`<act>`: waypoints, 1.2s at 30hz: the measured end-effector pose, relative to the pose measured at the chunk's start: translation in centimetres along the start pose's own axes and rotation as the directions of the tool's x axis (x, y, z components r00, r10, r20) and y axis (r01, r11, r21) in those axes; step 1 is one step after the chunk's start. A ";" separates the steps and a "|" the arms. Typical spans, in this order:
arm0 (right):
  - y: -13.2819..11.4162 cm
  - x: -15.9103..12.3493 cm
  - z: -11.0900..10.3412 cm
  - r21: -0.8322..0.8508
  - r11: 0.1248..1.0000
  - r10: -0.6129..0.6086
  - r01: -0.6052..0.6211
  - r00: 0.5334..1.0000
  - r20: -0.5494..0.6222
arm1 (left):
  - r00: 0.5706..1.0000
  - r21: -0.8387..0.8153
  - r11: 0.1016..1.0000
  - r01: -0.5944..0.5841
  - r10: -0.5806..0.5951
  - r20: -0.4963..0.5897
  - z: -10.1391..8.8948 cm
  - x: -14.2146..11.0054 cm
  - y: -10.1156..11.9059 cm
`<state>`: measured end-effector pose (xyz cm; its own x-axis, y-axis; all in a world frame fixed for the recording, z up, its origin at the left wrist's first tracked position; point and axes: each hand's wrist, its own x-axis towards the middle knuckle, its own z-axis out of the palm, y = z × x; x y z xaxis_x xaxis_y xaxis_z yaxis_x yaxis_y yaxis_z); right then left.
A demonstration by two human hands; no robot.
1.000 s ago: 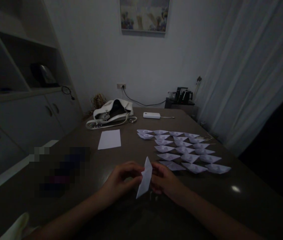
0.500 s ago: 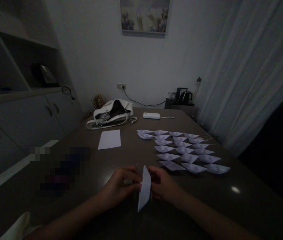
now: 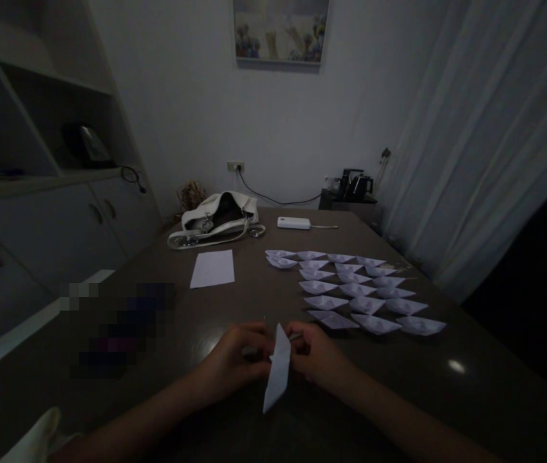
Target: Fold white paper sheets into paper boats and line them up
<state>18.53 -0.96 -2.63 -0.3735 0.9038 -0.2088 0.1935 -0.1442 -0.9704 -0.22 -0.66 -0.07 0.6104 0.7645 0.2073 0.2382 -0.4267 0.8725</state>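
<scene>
Between my hands, over the near part of the table, a folded white paper boat (image 3: 278, 373) stands on edge with its long side pointing toward me. My left hand (image 3: 235, 357) pinches it from the left, thumb and fingers at its middle. On the other side my right hand (image 3: 319, 357) grips it, its fingers curled and partly hidden behind the paper. Several finished paper boats (image 3: 363, 305) lie in rows on the right half of the table. A stack or sheet of white paper (image 3: 212, 269) lies flat beyond my left hand.
A white handbag (image 3: 220, 215) rests at the far left of the dark table (image 3: 254, 302). Further right lies a white power bank (image 3: 293, 223) with a short cord. A blurred-out dark patch (image 3: 121, 328) covers something at the left.
The paper boat has tilted slightly, its near end shifting a little left and toward me. Both hands keep nearly the same place. The rows of boats are unchanged.
</scene>
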 end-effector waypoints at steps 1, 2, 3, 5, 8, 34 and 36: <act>0.1 0.0 0.1 -0.005 1.000 -0.006 0.006 1.000 0.006 | 1.000 0.003 1.000 0.007 -0.007 -0.006 0.1 0.0 -0.1; 0.2 0.0 0.2 -0.004 1.000 -0.020 0.020 1.000 0.009 | 1.000 -0.001 1.000 0.018 -0.018 -0.008 0.2 -0.1 -0.2; 0.3 -0.1 0.3 0.000 0.999 -0.038 0.038 0.999 0.010 | 1.000 -0.006 1.000 0.029 -0.030 -0.008 0.3 -0.1 -0.3; 0.6 0.0 0.3 0.012 0.997 -0.074 0.074 0.997 0.006 | 0.999 -0.010 0.999 0.045 -0.045 -0.001 0.3 -0.1 -0.4; 0.5 0.0 0.3 0.019 0.997 -0.076 0.076 0.997 0.026 | 0.999 0.002 0.999 0.043 -0.043 0.005 0.1 0.0 -0.2; 0.3 0.8 -0.5 0.191 0.956 -0.186 0.224 0.963 -0.197 | 0.987 -0.031 0.996 0.083 -0.087 -0.136 -0.2 0.4 -0.1; 0.3 0.8 -0.4 0.224 0.953 -0.157 0.204 0.965 -0.212 | 0.984 -0.052 0.994 0.101 -0.107 -0.145 -0.1 0.3 -0.4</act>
<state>18.64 -0.11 -3.05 -0.1988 0.9798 -0.0238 -0.0950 -0.0434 -0.9945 -0.18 -0.21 -0.37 0.4655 0.8677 0.1742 0.2588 -0.3217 0.9108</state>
